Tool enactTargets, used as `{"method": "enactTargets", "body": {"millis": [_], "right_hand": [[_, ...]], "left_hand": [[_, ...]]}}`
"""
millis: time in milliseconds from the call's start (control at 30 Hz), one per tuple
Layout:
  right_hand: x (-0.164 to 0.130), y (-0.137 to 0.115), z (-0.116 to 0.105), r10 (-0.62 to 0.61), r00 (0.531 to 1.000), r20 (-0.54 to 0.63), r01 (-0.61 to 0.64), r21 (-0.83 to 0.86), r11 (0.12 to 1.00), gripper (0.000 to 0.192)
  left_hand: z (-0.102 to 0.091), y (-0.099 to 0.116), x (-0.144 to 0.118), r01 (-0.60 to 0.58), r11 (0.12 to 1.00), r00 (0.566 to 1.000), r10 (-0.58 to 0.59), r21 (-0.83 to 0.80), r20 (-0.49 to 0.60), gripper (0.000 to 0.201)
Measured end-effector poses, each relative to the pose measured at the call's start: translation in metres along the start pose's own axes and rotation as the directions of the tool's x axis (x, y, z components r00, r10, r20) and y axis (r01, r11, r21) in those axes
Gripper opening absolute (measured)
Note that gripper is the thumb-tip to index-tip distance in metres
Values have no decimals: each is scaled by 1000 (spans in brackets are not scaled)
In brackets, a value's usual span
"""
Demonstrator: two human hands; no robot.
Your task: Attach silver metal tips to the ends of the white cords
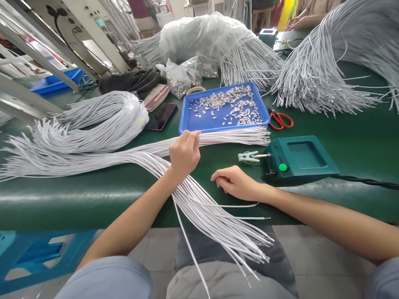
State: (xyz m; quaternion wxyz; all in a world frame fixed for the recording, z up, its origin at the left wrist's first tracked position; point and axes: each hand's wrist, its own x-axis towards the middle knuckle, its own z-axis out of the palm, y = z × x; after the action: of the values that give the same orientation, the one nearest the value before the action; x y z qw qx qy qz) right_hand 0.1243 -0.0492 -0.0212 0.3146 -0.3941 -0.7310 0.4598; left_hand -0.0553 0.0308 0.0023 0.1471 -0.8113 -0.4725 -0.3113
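Note:
My left hand [185,153] is closed above the white wires, its fingertips near the front rim of a blue tray [202,120]. Whatever it may pinch is hidden. Small metal terminals [229,97] lie scattered in the tray. Beneath my left hand and forearm, one bundle of white wires [202,199] fans out over the table edge towards my lap. A second wire bundle [237,136] runs along the tray's front. My right hand [238,182] hovers low over the table with curled fingers, nothing visible in them. Just beyond it is a green device [302,155] with a pale clip [248,156].
Red-handled scissors [281,121] lie right of the tray. A phone [162,116], coiled wires [118,120] and bags of terminals [181,81] are to its left and behind. Large grey wire bundles [314,70] stand at the back. Another person's hands [301,23] are at far right.

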Motion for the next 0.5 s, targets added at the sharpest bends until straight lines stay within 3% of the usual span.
{"method": "enactTargets", "body": {"millis": [100, 167, 233, 300, 367, 433, 500], "right_hand": [[1, 1, 0, 10, 1000, -1, -9, 34, 999, 27], [2, 3, 0, 19, 1000, -1, -19, 64, 998, 26], [3, 6, 0, 26, 1000, -10, -25, 77, 997, 23], [3, 7, -1, 26, 999, -21, -25, 67, 997, 22], [3, 8, -2, 44, 999, -17, -43, 65, 997, 21], [2, 7, -2, 84, 996, -14, -82, 99, 992, 23], [0, 4, -3, 97, 995, -39, -90, 146, 985, 21]], "left_hand": [[-10, 6, -2, -138, 989, 988, 134, -50, -71, 34], [-18, 17, -6, -255, 950, 967, 255, -179, -24, 33], [-28, 33, -13, -361, 841, 908, 415, -402, 51, 32], [-39, 52, -24, -394, 676, 815, 571, -623, 104, 30], [-50, 71, -36, -311, 500, 715, 683, -808, 148, 27], [-58, 83, -45, -76, 351, 638, 736, -933, 225, 23], [-60, 86, -45, 203, 236, 637, 706, -951, 311, 22]]}}
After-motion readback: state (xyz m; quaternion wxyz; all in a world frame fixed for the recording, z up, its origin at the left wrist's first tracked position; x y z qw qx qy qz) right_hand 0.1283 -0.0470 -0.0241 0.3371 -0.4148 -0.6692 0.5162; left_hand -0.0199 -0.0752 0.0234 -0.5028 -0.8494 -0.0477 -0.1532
